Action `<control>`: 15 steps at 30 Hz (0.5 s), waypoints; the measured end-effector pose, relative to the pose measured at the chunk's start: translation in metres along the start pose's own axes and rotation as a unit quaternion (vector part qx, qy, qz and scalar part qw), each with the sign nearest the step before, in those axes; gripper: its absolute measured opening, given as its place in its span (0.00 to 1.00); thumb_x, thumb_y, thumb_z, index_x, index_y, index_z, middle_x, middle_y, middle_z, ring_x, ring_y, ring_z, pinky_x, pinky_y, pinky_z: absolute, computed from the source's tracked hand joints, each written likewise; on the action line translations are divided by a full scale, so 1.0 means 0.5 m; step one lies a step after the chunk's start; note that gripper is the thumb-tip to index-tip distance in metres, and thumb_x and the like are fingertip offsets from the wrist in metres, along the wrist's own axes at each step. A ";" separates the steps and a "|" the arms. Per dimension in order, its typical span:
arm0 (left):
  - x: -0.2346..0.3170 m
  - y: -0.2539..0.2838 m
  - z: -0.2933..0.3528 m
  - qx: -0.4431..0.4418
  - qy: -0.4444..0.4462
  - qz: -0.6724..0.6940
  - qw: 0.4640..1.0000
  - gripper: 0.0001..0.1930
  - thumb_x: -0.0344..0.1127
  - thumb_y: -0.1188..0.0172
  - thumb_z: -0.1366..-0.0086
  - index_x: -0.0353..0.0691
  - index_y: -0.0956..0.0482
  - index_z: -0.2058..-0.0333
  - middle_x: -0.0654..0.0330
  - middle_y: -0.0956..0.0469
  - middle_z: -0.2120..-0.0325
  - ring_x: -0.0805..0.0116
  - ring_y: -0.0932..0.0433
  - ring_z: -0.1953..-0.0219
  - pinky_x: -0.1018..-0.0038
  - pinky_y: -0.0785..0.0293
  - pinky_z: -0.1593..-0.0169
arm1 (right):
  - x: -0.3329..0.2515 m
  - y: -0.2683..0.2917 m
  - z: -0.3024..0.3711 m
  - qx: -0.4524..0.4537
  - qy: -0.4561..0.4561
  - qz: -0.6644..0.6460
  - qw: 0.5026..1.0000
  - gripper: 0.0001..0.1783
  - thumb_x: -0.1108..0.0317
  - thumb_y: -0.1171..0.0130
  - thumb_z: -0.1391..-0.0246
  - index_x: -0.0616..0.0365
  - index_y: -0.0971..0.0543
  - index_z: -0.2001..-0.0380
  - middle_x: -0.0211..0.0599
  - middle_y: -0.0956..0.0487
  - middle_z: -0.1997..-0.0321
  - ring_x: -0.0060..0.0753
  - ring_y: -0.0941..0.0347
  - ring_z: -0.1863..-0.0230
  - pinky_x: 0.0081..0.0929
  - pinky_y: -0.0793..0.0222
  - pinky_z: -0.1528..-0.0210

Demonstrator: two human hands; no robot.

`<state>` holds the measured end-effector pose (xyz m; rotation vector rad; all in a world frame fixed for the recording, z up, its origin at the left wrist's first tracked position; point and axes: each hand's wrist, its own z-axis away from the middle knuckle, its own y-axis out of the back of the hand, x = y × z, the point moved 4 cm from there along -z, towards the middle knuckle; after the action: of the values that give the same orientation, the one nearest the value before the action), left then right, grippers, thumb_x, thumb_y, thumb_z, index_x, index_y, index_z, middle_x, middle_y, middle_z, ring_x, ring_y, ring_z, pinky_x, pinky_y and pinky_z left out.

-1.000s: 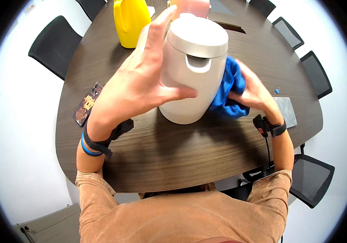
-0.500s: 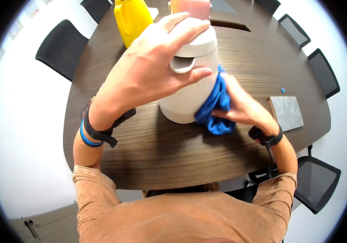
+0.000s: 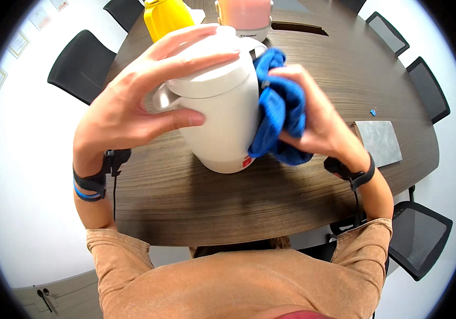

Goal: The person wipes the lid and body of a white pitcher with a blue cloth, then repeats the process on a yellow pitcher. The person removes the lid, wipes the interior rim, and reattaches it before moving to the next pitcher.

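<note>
A white jug (image 3: pixel 220 125) with a lid stands on the table in front of me. Its spout points to the left, a handle shows at its far right, and a small red label sits low on its right side. From the left, my left hand (image 3: pixel 127 106) grips the jug, fingers over the lid and thumb against the body below the spout. My right hand (image 3: pixel 318 119) has its fingers closed round a bunched blue cloth (image 3: pixel 276 114) that lies against the jug's right side.
Behind the jug stand a yellow jug (image 3: pixel 167 18) and a pink and white appliance (image 3: pixel 245 16). A grey notebook (image 3: pixel 379 142) and a small blue clip (image 3: pixel 373 112) lie on the wooden table (image 3: pixel 185 212) at right. Black chairs (image 3: pixel 84 66) surround it.
The white jug has turned, its spout swinging from facing me to the left; the handle and red label now show. My left hand moved left with it. The cloth rose along the jug's side.
</note>
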<state>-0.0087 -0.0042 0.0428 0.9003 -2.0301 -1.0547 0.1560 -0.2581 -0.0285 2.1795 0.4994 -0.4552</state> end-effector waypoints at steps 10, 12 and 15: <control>0.082 0.008 0.018 0.065 0.101 -0.079 0.990 0.42 0.48 0.13 0.40 0.54 0.22 0.29 0.46 0.35 0.19 0.39 0.29 0.22 0.47 0.25 0.23 | 0.016 0.013 0.008 -0.013 -0.071 0.004 0.997 0.36 0.75 0.25 0.49 0.58 0.22 0.35 0.50 0.14 0.41 0.49 0.15 0.36 0.42 0.20 0.31; 0.081 0.006 0.007 0.081 0.099 -0.079 0.989 0.36 0.54 0.17 0.35 0.51 0.20 0.32 0.45 0.33 0.21 0.40 0.27 0.23 0.47 0.24 0.24 | -0.006 0.072 -0.014 0.085 -0.063 -0.003 0.994 0.38 0.75 0.25 0.46 0.58 0.23 0.31 0.43 0.13 0.40 0.42 0.16 0.36 0.43 0.20 0.30; 0.065 0.001 -0.007 0.099 0.101 -0.056 0.988 0.27 0.54 0.24 0.27 0.50 0.17 0.35 0.45 0.31 0.21 0.40 0.26 0.24 0.47 0.20 0.27 | 0.044 0.123 -0.016 0.141 -0.079 -0.009 0.987 0.41 0.59 0.20 0.39 0.57 0.26 0.27 0.46 0.15 0.36 0.44 0.15 0.36 0.45 0.17 0.31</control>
<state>-0.0237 -0.0317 0.0527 1.1857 -1.9566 -0.7916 0.2066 -0.2827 0.0054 2.3843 0.3857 -0.7387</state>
